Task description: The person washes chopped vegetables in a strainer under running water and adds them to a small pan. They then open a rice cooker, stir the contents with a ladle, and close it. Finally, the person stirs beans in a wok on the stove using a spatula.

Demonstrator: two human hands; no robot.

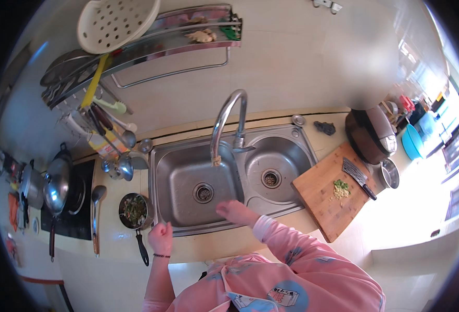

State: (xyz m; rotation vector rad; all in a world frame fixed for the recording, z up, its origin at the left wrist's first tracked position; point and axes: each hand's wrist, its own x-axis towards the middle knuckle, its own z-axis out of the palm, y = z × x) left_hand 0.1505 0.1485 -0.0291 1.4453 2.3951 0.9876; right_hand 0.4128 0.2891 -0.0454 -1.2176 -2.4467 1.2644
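My left hand (160,238) is curled at the sink's front left corner, with nothing visible in it. Close beside it is a small saucepan (136,212) with chopped greens inside and a black handle pointing towards me. Over the front right part of the large basin (182,175) hangs my right hand (235,212), its fingers bent and partly hidden from view; no object shows in it. A curved chrome faucet (229,105) arches above this basin, with no water visibly running. The round basin (260,160) adjoins it on the right.
A wooden cutting board (319,187) overlaps the sink's right edge, bearing a cleaver (356,175) and chopped green and pale pieces (341,189). Behind it stands a rice cooker (370,134). Leftward are a spatula (95,206), a lidded wok (56,191) and hanging ladles (125,165).
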